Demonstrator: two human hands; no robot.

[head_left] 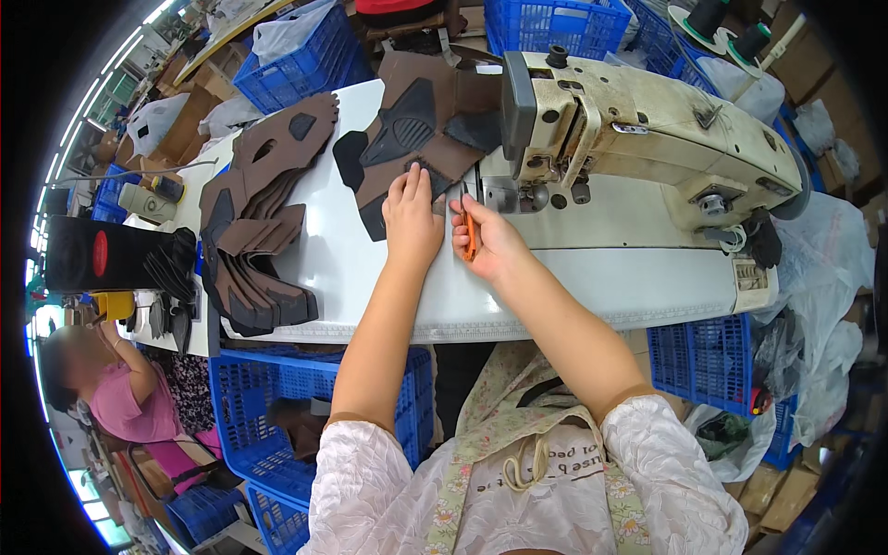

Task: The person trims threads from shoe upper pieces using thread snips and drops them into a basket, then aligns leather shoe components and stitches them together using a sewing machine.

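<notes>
My left hand (413,222) lies with its fingers stretched out on a brown shoe upper piece (407,88) with black patches, pressing it to the white sewing table. Just to the right, my right hand (490,242) is closed round orange-handled thread snips (471,236). Their metal tip points at the piece's edge, close to my left fingers; the exact contact is hidden. The piece lies partly beside the head of a cream sewing machine (638,129), near its needle area. A stack of similar brown shoe uppers (259,222) rests on the table to the left.
The table's front edge (518,330) runs before me. Blue crates stand below on the left (277,407) and right (703,365), with another blue crate (555,26) behind. Black thread cones (708,17) stand at the far right. A person in pink (139,398) sits at the left.
</notes>
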